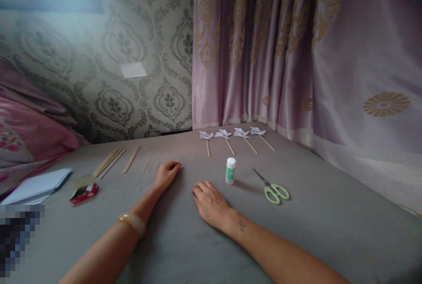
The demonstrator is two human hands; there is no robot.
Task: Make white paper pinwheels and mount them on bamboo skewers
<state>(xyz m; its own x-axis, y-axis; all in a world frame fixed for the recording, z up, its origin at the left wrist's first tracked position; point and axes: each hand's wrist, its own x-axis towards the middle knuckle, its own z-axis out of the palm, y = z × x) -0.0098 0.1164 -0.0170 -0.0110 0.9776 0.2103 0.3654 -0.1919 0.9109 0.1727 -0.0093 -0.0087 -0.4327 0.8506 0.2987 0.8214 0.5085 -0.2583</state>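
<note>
My left hand [167, 175] rests on the grey cloth with its fingers curled together, and nothing shows in them. Palm down to the right of it lies my right hand [211, 202], its fingers loosely stretched on the cloth and holding nothing. A glue stick [231, 171] with a white cap and green label stands upright just beyond my right hand. Farther right are scissors [272, 189] with light green handles, blades pointing away to the left. Several white paper pinwheels [241, 133] on thin wooden sticks lie in a row at the back.
At the left lie several loose wooden sticks [108, 161], with two more sticks [132, 159] beside them. Nearer is an open small red box [85, 193], contents unclear, and a stack of white paper [36, 186]. A purple curtain [257, 55] borders the back right.
</note>
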